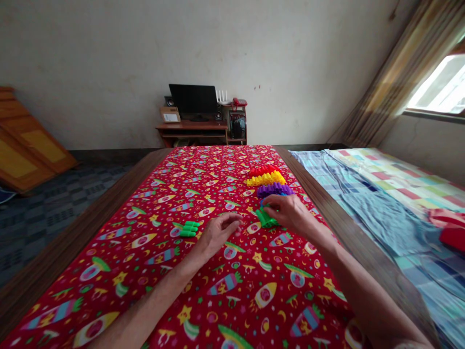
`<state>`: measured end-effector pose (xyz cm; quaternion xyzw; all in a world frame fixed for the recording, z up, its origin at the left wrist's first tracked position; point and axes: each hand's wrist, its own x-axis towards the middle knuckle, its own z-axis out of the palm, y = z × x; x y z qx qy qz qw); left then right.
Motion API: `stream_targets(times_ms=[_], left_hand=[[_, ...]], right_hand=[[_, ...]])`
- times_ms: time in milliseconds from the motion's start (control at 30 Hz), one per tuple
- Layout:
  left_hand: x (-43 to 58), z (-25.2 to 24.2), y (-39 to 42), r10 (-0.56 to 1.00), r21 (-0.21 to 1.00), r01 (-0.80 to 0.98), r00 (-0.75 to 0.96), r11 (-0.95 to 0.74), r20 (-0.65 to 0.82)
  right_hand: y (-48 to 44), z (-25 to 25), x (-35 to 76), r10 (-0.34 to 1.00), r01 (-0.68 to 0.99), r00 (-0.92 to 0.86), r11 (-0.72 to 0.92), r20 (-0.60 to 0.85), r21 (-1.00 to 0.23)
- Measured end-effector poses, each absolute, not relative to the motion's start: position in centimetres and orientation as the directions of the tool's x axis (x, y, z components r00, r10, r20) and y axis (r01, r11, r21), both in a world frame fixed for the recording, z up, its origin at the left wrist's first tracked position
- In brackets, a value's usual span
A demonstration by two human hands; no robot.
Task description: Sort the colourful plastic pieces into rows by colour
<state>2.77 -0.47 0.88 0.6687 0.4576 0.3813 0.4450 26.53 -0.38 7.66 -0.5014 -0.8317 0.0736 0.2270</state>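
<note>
My right hand [288,212] is at the right side of the table, its fingers bent and closed on a green plastic tube in a small green group [267,220]. The hand hides part of that group and most of some blue pieces [264,201] behind it. My left hand [220,231] hovers near the middle, thumb and fingers loosely curved and apart, nothing in them. Left of it lie a few green plastic tubes [189,229] side by side. Beyond my right hand are rows of purple tubes [275,189], yellow tubes [266,179] and red tubes [262,170].
A red rocket-print cloth [232,295] covers the long brown table [47,252]. Along its right side is a bed with a checked sheet [385,194]. By the far wall stands a desk [194,127] with a monitor [193,101]. A wooden cabinet [31,145] is at left.
</note>
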Motion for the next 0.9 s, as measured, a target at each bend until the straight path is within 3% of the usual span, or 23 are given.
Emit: stream_targets(times_ms=[100, 200, 300, 400, 567, 700, 800, 900], left_hand=[[1.4, 1.4, 0.6, 0.914, 0.802, 0.461, 0.32, -0.379, 0.249], [-0.9, 2.4, 1.8, 0.867, 0.584, 0.644, 0.409, -0.494, 0.283], [-3.6, 3.3, 2.8, 0.893, 0.384, 0.807, 0.42, -0.449, 0.16], [-6.4, 3.7, 3.0, 0.926, 0.283, 0.89, 0.378, -0.358, -0.017], [-9.7, 1.5, 2.7, 0.924, 0.25, 0.918, 0.352, -0.309, -0.149], [-10.2, -0.8, 2.9, 0.937, 0.246, 0.909, 0.35, -0.336, -0.013], [-8.0, -0.3, 2.8, 0.937, 0.323, 0.881, 0.339, -0.347, 0.082], [-4.2, 1.3, 1.9, 0.927, 0.539, 0.757, 0.344, -0.37, 0.152]], right_hand=[[0.7, 8.8, 29.5, 0.957, 0.905, -0.216, 0.271, 0.194, -0.327], [1.6, 8.7, 31.5, 0.984, 0.951, -0.156, 0.174, 0.091, -0.255], [2.0, 7.8, 31.9, 0.985, 0.963, -0.158, 0.169, 0.066, -0.209], [1.9, 7.3, 31.4, 0.982, 0.966, -0.178, 0.187, 0.065, -0.177], [1.1, 8.0, 31.1, 0.976, 0.976, -0.204, 0.209, 0.08, -0.064], [0.5, 8.9, 31.4, 0.977, 0.981, -0.19, 0.193, 0.102, -0.028], [0.2, 9.3, 31.0, 0.957, 0.969, -0.199, 0.224, 0.213, -0.101], [-0.3, 9.1, 29.6, 0.894, 0.899, -0.285, 0.374, 0.345, -0.228]])
